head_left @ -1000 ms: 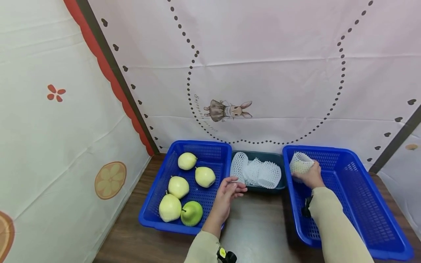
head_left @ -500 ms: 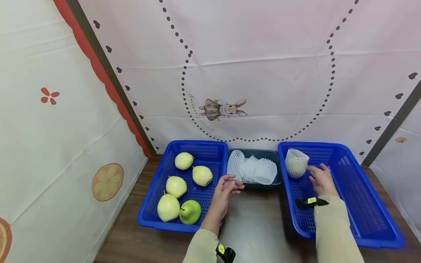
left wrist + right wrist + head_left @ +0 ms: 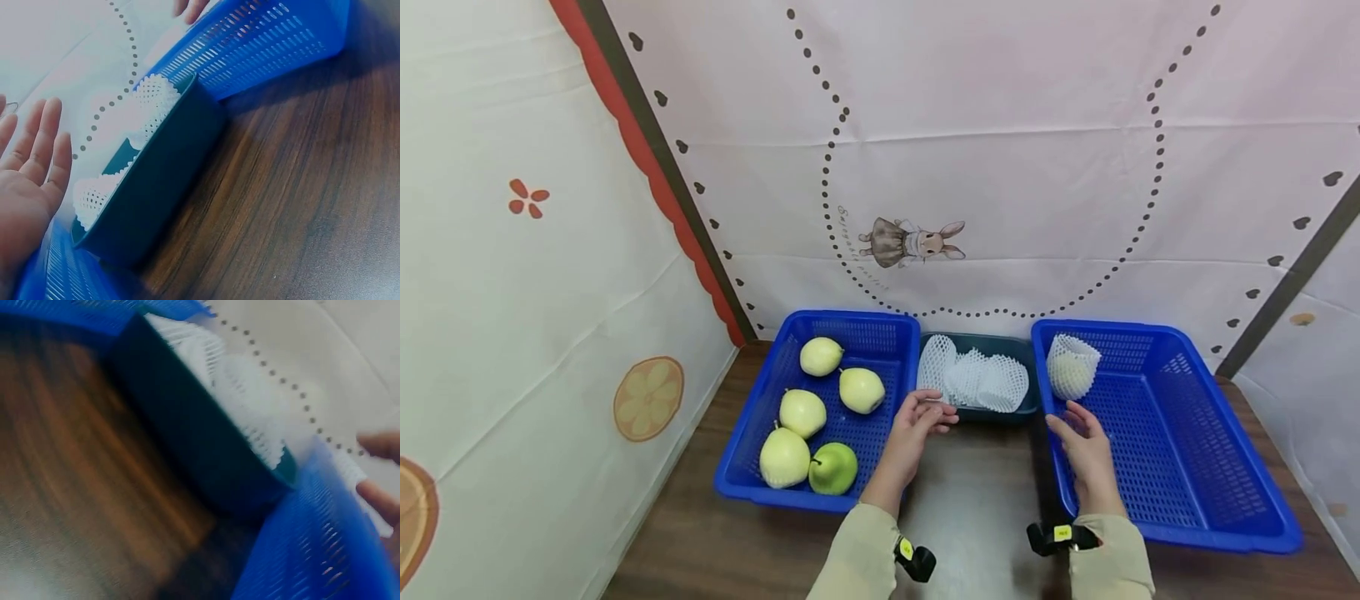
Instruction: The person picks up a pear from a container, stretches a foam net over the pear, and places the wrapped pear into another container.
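Note:
A pear in a white foam net (image 3: 1072, 367) stands at the back left of the right blue basket (image 3: 1232, 433). Just in front of it, over that basket's left rim, my right hand (image 3: 1090, 457) is empty with fingers loosely bent. My left hand (image 3: 912, 433) holds nothing and hovers at the right rim of the left blue basket (image 3: 752, 450), fingers relaxed. That basket holds several pale yellow pears (image 3: 785, 458) and one greener pear (image 3: 833, 468). Between the baskets, several white foam nets (image 3: 977, 379) lie in a dark green tray (image 3: 164, 181).
The two baskets and the tray stand side by side on a brown wooden table (image 3: 970, 492). A white printed cloth (image 3: 1015, 192) hangs right behind them, and another cloth wall (image 3: 550, 333) rises on the left.
My right hand lets go of the netted pear, which stays in the right basket, and moves back and leftward to the basket's left rim. My left hand stays about where it was.

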A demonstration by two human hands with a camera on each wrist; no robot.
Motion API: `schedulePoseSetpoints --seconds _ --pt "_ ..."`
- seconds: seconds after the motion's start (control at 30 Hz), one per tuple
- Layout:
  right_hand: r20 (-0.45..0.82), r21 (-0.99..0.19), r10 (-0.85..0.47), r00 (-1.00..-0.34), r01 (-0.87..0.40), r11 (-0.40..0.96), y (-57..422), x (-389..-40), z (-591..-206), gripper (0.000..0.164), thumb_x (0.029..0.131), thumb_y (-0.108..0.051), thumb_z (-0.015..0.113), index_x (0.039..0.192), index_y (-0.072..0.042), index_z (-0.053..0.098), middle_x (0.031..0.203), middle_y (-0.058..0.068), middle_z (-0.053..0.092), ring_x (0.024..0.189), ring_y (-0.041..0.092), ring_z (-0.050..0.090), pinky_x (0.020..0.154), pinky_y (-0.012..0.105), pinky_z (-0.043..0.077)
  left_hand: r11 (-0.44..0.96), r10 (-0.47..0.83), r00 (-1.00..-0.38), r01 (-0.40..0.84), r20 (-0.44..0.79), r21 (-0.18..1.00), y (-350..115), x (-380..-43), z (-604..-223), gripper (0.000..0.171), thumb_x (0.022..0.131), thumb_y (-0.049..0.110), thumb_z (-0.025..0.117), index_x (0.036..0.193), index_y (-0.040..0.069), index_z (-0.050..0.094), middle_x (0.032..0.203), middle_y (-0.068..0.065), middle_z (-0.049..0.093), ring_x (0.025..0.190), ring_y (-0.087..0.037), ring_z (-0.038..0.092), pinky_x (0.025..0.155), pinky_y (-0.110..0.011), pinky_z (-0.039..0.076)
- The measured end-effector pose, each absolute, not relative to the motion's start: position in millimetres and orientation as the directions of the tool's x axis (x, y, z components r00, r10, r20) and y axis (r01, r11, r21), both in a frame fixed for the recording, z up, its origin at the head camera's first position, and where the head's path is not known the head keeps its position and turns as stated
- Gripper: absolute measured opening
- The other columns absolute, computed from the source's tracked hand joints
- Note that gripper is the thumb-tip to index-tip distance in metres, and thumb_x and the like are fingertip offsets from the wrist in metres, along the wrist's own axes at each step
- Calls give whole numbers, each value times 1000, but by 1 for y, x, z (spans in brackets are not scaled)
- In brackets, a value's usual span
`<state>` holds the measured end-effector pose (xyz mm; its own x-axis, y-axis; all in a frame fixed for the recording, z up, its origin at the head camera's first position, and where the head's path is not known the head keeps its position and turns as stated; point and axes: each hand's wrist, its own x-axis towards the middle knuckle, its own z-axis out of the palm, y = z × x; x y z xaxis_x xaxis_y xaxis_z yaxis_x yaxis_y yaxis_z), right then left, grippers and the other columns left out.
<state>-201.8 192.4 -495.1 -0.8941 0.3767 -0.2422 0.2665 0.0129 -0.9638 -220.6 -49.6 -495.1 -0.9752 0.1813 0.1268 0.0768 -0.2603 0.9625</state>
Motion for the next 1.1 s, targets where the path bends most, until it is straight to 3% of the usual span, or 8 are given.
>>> schedulePoseSetpoints --seconds 0.1,0.23,0.3,0.4,0.5,0.63,0.8,1.1 --pt "-242 -956 299 -923 280 90 190 -202 -497 65 88 -18 62 142 -2 29 141 26 30 126 39 32 101 48 29 -193 190 -978 47 84 980 -48 -219 -487 23 95 3 48 115 -9 45 100 -22 62 81 -15 64 82 -50 46" --pt "-204 -936 260 -944 266 231 189 -206 -501 56 89 -11 57 138 1 32 135 30 34 122 42 37 97 51 33 -117 172 -985 8 28 993 -48 -225 -464 24 92 5 52 112 -6 45 102 -20 61 80 -15 62 76 -41 50" --pt "-176 -915 262 -949 256 312 189 -207 -503 53 90 -12 54 137 2 33 132 31 37 119 44 40 95 51 35 -122 97 -995 1 13 993 -52 -235 -448 27 90 6 55 114 -2 44 105 -16 59 85 -13 58 76 -35 48" --pt "-145 -886 274 -951 248 391 188 -208 -502 52 91 -15 52 136 3 33 130 32 39 116 44 42 92 52 37 -188 -131 -991 -9 -35 982 -62 -258 -429 34 87 6 58 117 4 41 108 -9 50 95 -16 50 83 -35 43" --pt "-146 -875 282 -948 257 410 188 -208 -501 52 91 -16 51 136 3 33 130 31 39 116 44 42 92 52 38 -214 -353 -920 -97 -169 972 -81 -280 -430 48 86 10 59 128 7 36 122 -11 41 112 -24 42 94 -39 36" --pt "-157 -878 280 -947 264 400 186 -208 -502 52 91 -17 51 135 3 33 131 31 38 116 44 42 92 53 37 -107 -489 -797 -349 -355 931 -104 -293 -452 72 85 26 63 142 9 24 143 -20 22 131 -35 22 104 -48 25" --pt "-150 -884 281 -948 255 391 185 -210 -507 52 90 -16 53 134 3 35 130 31 39 114 43 43 91 53 39 -35 -517 -725 -513 -454 858 -119 -295 -475 87 85 38 62 146 6 9 146 -27 14 133 -42 14 105 -54 18" --pt "-146 -890 294 -945 255 378 188 -212 -507 52 90 -15 53 134 4 35 129 31 40 113 43 44 90 52 40 -117 -419 -723 -557 -549 822 -126 -298 -491 100 87 37 61 144 -2 -11 147 -32 4 134 -45 8 107 -51 17"
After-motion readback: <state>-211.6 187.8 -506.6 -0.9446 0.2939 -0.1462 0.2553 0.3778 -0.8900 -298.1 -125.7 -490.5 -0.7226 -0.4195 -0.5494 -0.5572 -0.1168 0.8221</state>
